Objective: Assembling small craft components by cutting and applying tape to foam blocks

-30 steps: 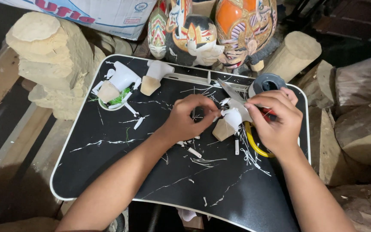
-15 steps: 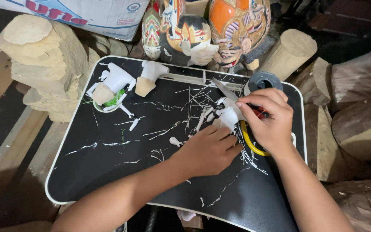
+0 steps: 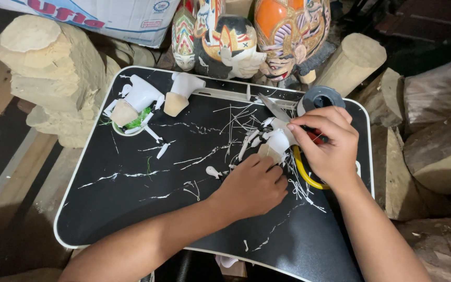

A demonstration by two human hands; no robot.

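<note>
Left hand fingers pinched the light, brittle white-coated carving by its base; right hand fingers gripped the knife.

A small carved wooden piece, coated white with its bare tan wood showing at the lower end, sits pinned against the black bench near its right half, white shavings scattered around it. The left hand steadies it from below, fingers curled against its base. A knife with a slim grey blade and a red handle angles up and to the left, its blade lying across the top of the piece, gripped closed in the right hand.
</note>
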